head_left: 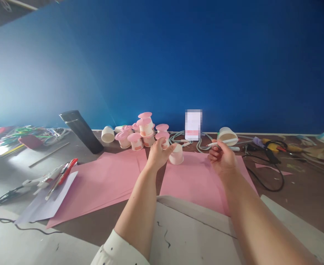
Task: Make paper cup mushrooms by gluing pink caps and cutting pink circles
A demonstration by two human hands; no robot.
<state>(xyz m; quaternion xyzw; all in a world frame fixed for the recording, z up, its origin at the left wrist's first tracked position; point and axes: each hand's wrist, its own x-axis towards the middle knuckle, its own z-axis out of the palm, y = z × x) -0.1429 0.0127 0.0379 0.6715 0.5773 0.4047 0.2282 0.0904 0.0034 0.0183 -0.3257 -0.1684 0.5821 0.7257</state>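
My left hand [158, 154] rests on the left side of a small white paper cup [176, 154] standing upside down on a pink paper sheet [197, 180]; its fingers curl around the cup. My right hand [222, 157] hovers to the right of the cup, fingers closed on a white pen [223, 142] that points left. Just behind the left hand stands a pile of paper cups with pink round lids [142, 132].
Another pink sheet [106, 184] lies to the left. Red-handled scissors [64, 173] and a glue gun [40, 180] lie on white paper. A black cylinder [81, 130], loose cups, cables [267, 176] and tools sit along the blue wall.
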